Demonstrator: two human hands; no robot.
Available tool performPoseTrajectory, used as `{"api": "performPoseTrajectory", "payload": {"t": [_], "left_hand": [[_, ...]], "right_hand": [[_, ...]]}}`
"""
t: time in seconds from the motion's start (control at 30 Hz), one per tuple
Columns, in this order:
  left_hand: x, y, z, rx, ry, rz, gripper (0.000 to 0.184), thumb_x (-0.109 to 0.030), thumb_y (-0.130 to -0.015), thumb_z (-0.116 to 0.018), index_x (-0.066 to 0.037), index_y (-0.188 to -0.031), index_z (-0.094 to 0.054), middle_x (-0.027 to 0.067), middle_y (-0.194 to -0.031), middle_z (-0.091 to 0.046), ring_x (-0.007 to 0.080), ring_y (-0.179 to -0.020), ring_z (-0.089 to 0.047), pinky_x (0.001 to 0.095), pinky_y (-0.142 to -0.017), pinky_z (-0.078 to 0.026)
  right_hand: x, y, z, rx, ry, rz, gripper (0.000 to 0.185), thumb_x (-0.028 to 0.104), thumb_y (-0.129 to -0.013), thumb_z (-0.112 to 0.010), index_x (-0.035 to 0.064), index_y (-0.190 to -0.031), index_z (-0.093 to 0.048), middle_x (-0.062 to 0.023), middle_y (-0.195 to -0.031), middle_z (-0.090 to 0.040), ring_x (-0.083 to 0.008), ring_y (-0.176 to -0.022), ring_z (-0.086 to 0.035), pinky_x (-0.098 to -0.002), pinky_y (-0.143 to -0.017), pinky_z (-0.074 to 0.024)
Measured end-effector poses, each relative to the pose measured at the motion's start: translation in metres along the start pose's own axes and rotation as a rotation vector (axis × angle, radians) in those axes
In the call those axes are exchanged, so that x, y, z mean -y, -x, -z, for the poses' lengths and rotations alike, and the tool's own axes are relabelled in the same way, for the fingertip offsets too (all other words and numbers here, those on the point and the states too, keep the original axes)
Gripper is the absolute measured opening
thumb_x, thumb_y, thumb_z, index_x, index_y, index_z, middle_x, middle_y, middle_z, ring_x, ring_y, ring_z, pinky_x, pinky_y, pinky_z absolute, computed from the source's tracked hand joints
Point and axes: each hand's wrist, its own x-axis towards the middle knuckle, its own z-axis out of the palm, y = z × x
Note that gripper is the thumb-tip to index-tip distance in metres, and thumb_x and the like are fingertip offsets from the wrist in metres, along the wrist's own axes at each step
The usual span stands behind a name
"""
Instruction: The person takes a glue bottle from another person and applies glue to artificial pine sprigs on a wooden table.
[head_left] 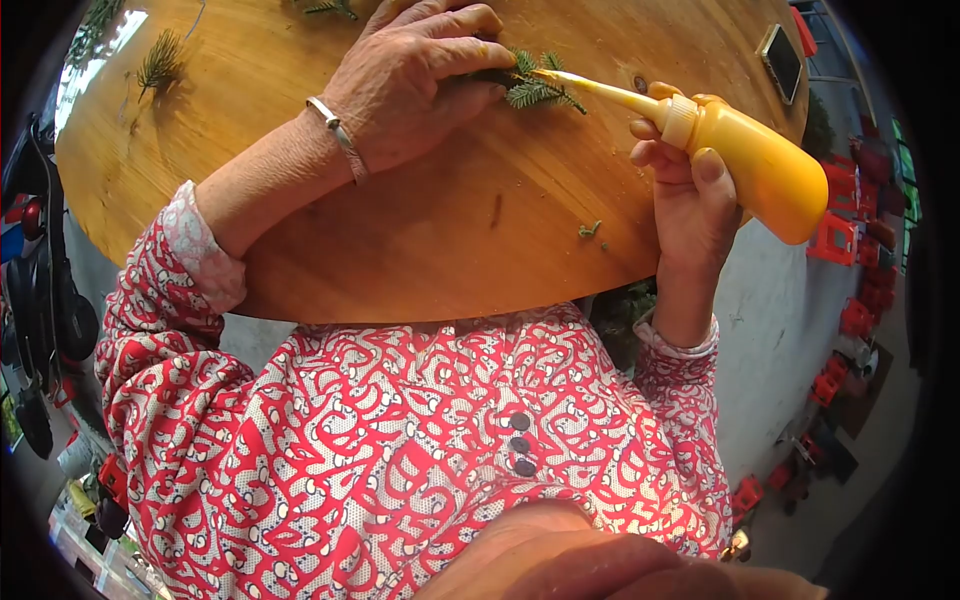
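Note:
My left hand (410, 90), with a silver bangle (338, 138) at the wrist, pinches a small green fir sprig (537, 92) just above the wooden table. Its needled tips stick out to the right of the fingers, which hide the other end. A yellow squeeze bottle (762, 168) lies tilted in my right hand (692, 195), fingers wrapped round its neck end. The long thin nozzle (610, 93) points left and down to the sprig. Its yellow-smeared tip is at the needles; whether it touches them I cannot tell.
Another fir sprig (160, 65) lies on the round wooden table (420, 240) at the left. Green scraps (590, 229) lie near the front edge. A phone (780, 62) is at the right edge. Red stools or crates (835, 238) stand on the floor beyond.

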Motion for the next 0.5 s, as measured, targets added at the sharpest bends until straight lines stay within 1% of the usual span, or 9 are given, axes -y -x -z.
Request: {"api": "performPoseTrajectory", "payload": {"t": [0.1,0.3,0.5], "left_hand": [[0.0011,0.0,-0.0003,0.012,0.0,-0.001,0.022,-0.013,-0.078,-0.065,-0.008,-0.099,-0.065,0.0046,-0.099,-0.054,0.0235,-0.1,-0.049,0.0364,-0.083,-0.034],[0.0011,-0.0003,0.0007,0.005,0.015,-0.008,0.022,-0.013,-0.078,-0.065,-0.009,-0.099,-0.065,0.0046,-0.098,-0.054,0.0235,-0.099,-0.049,0.0365,-0.083,-0.034],[0.001,-0.0023,-0.0011,-0.003,-0.014,-0.007,0.022,-0.012,-0.077,-0.066,-0.009,-0.099,-0.065,0.0041,-0.098,-0.055,0.0231,-0.1,-0.05,0.0363,-0.083,-0.034]], "right_hand": [[-0.0017,0.0001,0.0007,0.017,0.012,0.005,0.038,0.012,-0.087,-0.062,-0.0001,-0.121,-0.051,-0.0187,-0.113,-0.061,-0.0314,-0.091,-0.066,-0.033,-0.07,-0.055],[-0.001,0.0004,-0.0006,-0.016,0.064,-0.024,0.036,0.009,-0.087,-0.06,-0.0003,-0.12,-0.051,-0.019,-0.113,-0.061,-0.0305,-0.089,-0.066,-0.0325,-0.07,-0.0547],[0.0021,0.0008,-0.0004,-0.015,0.085,-0.014,0.035,0.009,-0.087,-0.059,-0.0007,-0.12,-0.051,-0.0209,-0.114,-0.06,-0.0305,-0.089,-0.066,-0.0326,-0.071,-0.0551]]}}
